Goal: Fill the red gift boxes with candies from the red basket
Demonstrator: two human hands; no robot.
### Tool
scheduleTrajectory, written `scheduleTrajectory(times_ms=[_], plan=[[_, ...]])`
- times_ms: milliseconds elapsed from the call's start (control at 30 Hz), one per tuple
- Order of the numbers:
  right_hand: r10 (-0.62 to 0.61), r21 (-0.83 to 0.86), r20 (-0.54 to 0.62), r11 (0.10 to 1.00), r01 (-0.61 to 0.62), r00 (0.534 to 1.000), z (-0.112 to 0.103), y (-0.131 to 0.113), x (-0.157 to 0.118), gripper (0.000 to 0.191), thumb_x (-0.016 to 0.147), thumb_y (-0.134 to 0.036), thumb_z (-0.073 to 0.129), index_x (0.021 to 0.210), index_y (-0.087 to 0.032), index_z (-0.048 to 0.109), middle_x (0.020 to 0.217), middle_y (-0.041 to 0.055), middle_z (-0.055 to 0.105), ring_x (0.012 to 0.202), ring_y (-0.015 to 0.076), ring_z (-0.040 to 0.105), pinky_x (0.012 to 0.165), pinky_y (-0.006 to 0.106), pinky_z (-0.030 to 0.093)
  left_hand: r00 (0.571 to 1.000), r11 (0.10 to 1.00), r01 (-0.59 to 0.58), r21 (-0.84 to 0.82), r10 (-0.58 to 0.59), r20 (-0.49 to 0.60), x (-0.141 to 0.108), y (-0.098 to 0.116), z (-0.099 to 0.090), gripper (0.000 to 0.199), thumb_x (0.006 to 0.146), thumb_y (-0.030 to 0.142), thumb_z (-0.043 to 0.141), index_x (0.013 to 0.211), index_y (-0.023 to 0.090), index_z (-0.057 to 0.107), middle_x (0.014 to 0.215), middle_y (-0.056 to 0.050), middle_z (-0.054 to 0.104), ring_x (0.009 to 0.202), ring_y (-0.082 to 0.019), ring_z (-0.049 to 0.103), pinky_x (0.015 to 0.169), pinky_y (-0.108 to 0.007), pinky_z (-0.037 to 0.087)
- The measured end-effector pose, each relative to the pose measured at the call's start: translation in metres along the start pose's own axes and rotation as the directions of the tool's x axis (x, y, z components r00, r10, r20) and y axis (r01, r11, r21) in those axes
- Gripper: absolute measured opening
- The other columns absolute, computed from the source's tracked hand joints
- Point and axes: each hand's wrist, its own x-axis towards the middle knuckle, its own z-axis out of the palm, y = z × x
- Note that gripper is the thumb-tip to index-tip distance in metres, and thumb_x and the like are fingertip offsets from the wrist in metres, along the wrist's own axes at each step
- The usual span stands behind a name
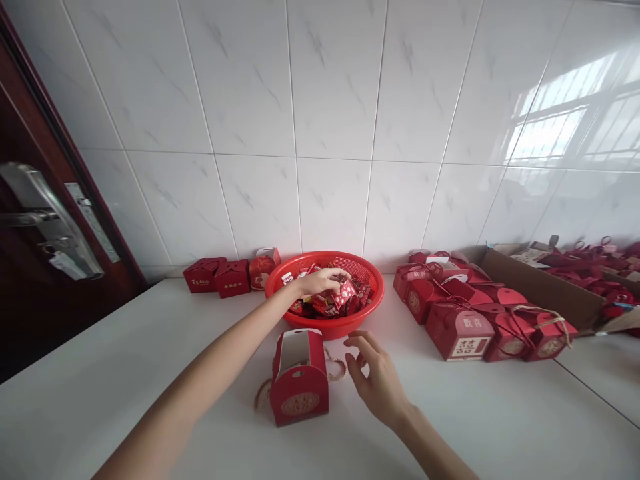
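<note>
My left hand [323,281] reaches into a red plastic basket [327,328], its fingers closed on a red candy packet [345,292] with white dots. More wrapped candies [320,308] in shiny red wrappers lie under and around it. In front of the basket stands a red gift box [300,393] with its top open and a round gold pattern on the near side. A twisted rope handle [337,368] hangs out at its right, a second loop at its left. My right hand [375,380] hovers beside that rope, empty, fingers curved and apart.
Several red gift boxes [460,330] stand grouped on the right, some with cord handles. Behind them a cardboard carton [543,287] holds more red items. Smaller red boxes [233,278] stand left of the basket, against the tiled wall [255,207]. A door handle [55,217] is at far left.
</note>
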Motion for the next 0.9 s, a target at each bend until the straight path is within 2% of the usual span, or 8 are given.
scheduleTrajectory(times_ms=[100, 167, 267, 400, 500, 567, 633, 900], plan=[[0.169, 0.184, -0.045, 0.97, -0.158, 0.985, -0.006, -0.004, 0.005, 0.019, 0.094, -0.033, 0.048, 0.104, -0.022, 0.059, 0.096, 0.0066, 0.068, 0.059, 0.0143, 0.064, 0.056, 0.028, 0.051, 0.999, 0.997, -0.02, -0.076, 0.023, 0.044, -0.013, 0.007, 0.003, 0.049, 0.061, 0.012, 0.068, 0.109, 0.019, 0.064, 0.08, 0.003, 0.059, 0.067, -0.011, 0.058, 0.058, -0.021, 0.047], [0.283, 0.346, -0.052, 0.905, -0.249, 0.958, -0.011, -0.006, 0.009, 0.026, 0.094, -0.044, 0.051, 0.105, -0.021, 0.057, 0.099, 0.0075, 0.069, 0.059, 0.0143, 0.063, 0.056, 0.029, 0.051, 0.993, 0.994, -0.063, -0.093, 0.072, 0.092, -0.02, 0.013, 0.008, 0.052, 0.061, 0.011, 0.069, 0.112, 0.019, 0.063, 0.086, 0.001, 0.062, 0.072, -0.011, 0.059, 0.065, -0.023, 0.048], [0.383, 0.555, -0.046, 0.778, -0.296, 0.922, -0.019, -0.009, 0.015, 0.037, 0.089, -0.052, 0.059, 0.109, -0.022, 0.056, 0.102, 0.0075, 0.069, 0.058, 0.0133, 0.063, 0.06, 0.031, 0.053, 0.975, 0.987, -0.139, -0.077, 0.15, 0.162, -0.031, 0.025, 0.022, 0.06, 0.063, 0.013, 0.075, 0.12, 0.02, 0.058, 0.095, -0.001, 0.065, 0.077, -0.013, 0.061, 0.072, -0.028, 0.05], [0.391, 0.723, -0.003, 0.636, -0.268, 0.92, -0.026, -0.013, 0.02, 0.033, 0.084, -0.052, 0.068, 0.097, -0.022, 0.06, 0.083, 0.0014, 0.066, 0.062, 0.0144, 0.064, 0.065, 0.032, 0.054, 0.945, 0.962, -0.264, 0.069, 0.244, 0.216, -0.042, 0.037, 0.044, 0.069, 0.064, 0.019, 0.081, 0.128, 0.019, 0.056, 0.1, -0.005, 0.067, 0.088, -0.018, 0.063, 0.081, -0.034, 0.049], [0.385, 0.763, 0.006, 0.595, -0.253, 0.923, -0.029, -0.017, 0.02, 0.03, 0.083, -0.049, 0.071, 0.086, -0.02, 0.062, 0.076, -0.0004, 0.062, 0.064, 0.0144, 0.063, 0.066, 0.031, 0.053, 0.941, 0.909, -0.331, 0.255, 0.298, 0.159, -0.048, 0.039, 0.056, 0.065, 0.067, 0.02, 0.079, 0.129, 0.021, 0.059, 0.101, -0.004, 0.068, 0.094, -0.021, 0.064, 0.085, -0.034, 0.049], [0.398, 0.778, 0.008, 0.573, -0.256, 0.917, -0.031, -0.019, 0.02, 0.029, 0.083, -0.047, 0.072, 0.086, -0.02, 0.063, 0.074, -0.0008, 0.062, 0.062, 0.0135, 0.062, 0.064, 0.03, 0.052, 0.944, 0.896, -0.329, 0.299, 0.305, 0.125, -0.051, 0.039, 0.061, 0.063, 0.069, 0.02, 0.077, 0.129, 0.022, 0.06, 0.1, -0.002, 0.069, 0.095, -0.021, 0.065, 0.085, -0.033, 0.05], [0.407, 0.803, 0.027, 0.535, -0.262, 0.913, -0.031, -0.02, 0.019, 0.029, 0.083, -0.046, 0.072, 0.088, -0.019, 0.064, 0.071, -0.0015, 0.061, 0.059, 0.0126, 0.059, 0.063, 0.029, 0.05, 0.948, 0.91, -0.317, 0.269, 0.297, 0.112, -0.052, 0.039, 0.063, 0.062, 0.068, 0.019, 0.077, 0.128, 0.022, 0.06, 0.098, -0.002, 0.069, 0.093, -0.021, 0.066, 0.084, -0.032, 0.051], [0.388, 0.903, 0.151, 0.32, -0.286, 0.909, -0.029, -0.02, 0.016, 0.025, 0.082, -0.042, 0.075, 0.088, -0.021, 0.064, 0.063, -0.0036, 0.06, 0.054, 0.0112, 0.056, 0.06, 0.027, 0.047, 0.951, 0.965, -0.262, -0.033, 0.263, 0.159, -0.056, 0.038, 0.06, 0.066, 0.067, 0.012, 0.077, 0.129, 0.018, 0.058, 0.092, -0.003, 0.069, 0.083, -0.017, 0.066, 0.08, -0.033, 0.053]])
